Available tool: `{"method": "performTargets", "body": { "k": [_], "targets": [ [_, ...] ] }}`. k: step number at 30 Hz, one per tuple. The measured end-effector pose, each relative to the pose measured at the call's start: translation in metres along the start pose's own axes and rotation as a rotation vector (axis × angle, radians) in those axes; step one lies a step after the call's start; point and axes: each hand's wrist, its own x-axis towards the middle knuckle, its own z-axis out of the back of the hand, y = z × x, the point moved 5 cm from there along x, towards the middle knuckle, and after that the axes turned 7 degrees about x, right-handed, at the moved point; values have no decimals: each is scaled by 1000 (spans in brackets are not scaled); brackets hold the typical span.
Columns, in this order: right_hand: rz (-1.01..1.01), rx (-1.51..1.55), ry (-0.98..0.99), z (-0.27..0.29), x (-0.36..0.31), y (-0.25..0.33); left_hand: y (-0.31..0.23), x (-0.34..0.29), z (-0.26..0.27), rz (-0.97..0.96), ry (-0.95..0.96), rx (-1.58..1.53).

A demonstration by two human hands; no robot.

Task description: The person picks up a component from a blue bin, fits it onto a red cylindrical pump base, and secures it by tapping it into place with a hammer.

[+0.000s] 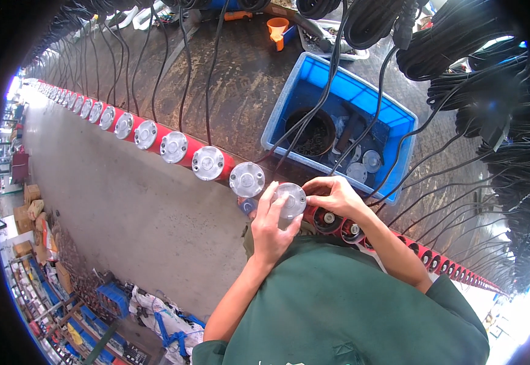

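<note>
A round, see-through cover (291,201) with a raised centre and small holes near its edge sits over the row of red housings in front of me. My left hand (269,224) grips this cover, its fingers and thumb spread around the left and lower edge. At the cover's right edge, my right hand (335,198) is closed in a pinch by a small hole; whatever its fingertips hold is too small to make out. A similar covered housing (247,179) stands just left. Uncovered red housings (326,219) with dark insides continue to the right, partly behind my right arm.
A blue bin (408,152) beyond my hands holds a round dark tub (309,131) of small parts and loose clear covers (371,160). Black cables (214,73) run from the housings across the worn table. Coiled cables (459,48) lie at the right. An orange cup (277,28) stands behind.
</note>
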Motion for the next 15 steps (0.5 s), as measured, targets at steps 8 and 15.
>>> {"method": "performTargets", "body": {
  "k": [8,15],
  "targets": [
    [6,29,-1,2,-1,-1,4,0,-3,-6,34,9],
    [28,10,-51,1,-1,6,11,-3,-5,-105,31,49]
  ]
}}
